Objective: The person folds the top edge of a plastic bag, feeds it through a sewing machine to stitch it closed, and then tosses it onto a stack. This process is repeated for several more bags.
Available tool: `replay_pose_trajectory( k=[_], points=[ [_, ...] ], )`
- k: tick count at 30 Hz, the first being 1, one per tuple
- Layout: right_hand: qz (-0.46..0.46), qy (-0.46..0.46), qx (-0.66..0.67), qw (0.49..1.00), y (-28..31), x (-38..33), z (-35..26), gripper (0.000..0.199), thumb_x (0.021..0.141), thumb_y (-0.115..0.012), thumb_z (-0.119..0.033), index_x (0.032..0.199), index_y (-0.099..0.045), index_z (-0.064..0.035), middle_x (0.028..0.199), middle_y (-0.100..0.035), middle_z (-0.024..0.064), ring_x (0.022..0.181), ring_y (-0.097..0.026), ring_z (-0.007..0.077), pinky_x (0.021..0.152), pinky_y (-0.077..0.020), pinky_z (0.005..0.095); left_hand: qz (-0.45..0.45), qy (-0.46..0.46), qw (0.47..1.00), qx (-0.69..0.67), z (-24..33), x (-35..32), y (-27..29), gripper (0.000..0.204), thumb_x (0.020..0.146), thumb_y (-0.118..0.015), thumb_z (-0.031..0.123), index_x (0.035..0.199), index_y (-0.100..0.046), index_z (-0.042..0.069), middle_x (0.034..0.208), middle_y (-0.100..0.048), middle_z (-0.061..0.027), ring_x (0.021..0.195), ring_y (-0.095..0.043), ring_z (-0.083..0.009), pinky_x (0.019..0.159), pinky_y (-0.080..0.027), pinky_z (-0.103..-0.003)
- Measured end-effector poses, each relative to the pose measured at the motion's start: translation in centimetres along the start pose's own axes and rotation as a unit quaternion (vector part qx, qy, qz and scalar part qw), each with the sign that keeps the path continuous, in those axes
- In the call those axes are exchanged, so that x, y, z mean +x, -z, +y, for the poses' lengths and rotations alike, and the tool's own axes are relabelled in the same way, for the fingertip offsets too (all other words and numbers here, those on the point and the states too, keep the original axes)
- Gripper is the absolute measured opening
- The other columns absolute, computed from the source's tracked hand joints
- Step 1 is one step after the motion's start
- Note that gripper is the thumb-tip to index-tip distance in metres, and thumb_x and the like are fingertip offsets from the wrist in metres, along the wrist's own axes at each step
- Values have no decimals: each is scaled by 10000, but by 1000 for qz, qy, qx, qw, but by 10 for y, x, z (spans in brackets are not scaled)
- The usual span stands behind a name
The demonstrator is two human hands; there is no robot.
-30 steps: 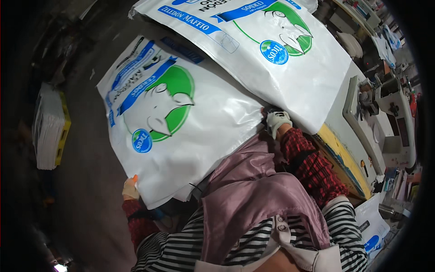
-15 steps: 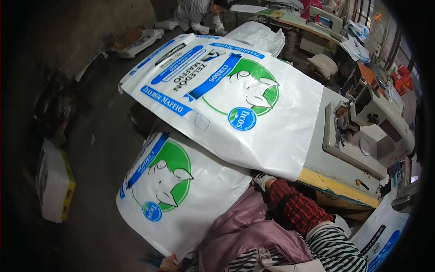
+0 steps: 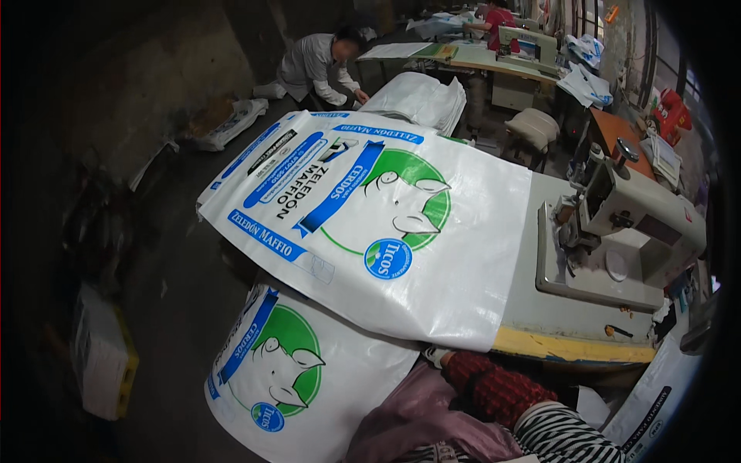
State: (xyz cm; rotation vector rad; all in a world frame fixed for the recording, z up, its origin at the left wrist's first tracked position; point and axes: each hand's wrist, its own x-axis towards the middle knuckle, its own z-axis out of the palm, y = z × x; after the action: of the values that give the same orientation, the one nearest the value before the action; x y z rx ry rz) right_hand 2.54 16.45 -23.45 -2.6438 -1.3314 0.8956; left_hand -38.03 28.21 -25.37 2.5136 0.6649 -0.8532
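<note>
On the table (image 3: 540, 309), glossy woven sack (image 3: 401, 231) (flat, rectangular)

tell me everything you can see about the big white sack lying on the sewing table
The upper sack is a large flat bag of glossy white woven-looking plastic, printed with a white pig's head on a green circle, blue banners and a small blue roundel. It lies empty and slightly creased across the grey table, hanging off its left edge over a second, matching sack. The right hand meets its near edge.

A sewing workshop: an industrial sewing machine (image 3: 617, 224) on the right table (image 3: 540, 309), printed woven sacks (image 3: 370, 224) (stacked far back too), another machine (image 3: 525, 42) far off.
</note>
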Motion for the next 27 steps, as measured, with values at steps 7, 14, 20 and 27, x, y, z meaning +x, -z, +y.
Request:
replay_pose_trajectory(
  k=[7,14,20,27],
  points=[
    [66,26,63,995,-24,14,18,410,850,-332,-279,1184,-444,-70,1264,-415,170,1135,-434,294,960,-329,394,-38,-101,991,77,14,51,19,361,759,-534,356,935,-590,46,843,-607,-151,807,-574,-270,723,-439,-349],
    [122,46,138,982,-30,24,35,426,845,-339,-308,1187,-453,-81,1256,-424,165,1140,-426,293,968,-315,387,-95,-199,962,158,25,77,40,307,777,-510,327,890,-603,57,795,-614,-133,756,-585,-250,680,-452,-335],
    [183,67,197,961,-34,16,51,440,840,-345,-333,1189,-460,-90,1249,-432,161,1144,-420,292,976,-304,380,-129,-278,923,230,38,84,59,272,793,-490,302,852,-613,67,754,-619,-118,713,-594,-233,644,-462,-322],
    [238,63,286,926,-46,-10,68,457,835,-352,-362,1191,-469,-101,1242,-441,156,1149,-412,290,984,-290,373,-165,-205,965,-22,87,77,130,309,841,-434,327,804,-617,81,741,-634,-93,671,-602,-212,620,-471,-314]
  ],
)
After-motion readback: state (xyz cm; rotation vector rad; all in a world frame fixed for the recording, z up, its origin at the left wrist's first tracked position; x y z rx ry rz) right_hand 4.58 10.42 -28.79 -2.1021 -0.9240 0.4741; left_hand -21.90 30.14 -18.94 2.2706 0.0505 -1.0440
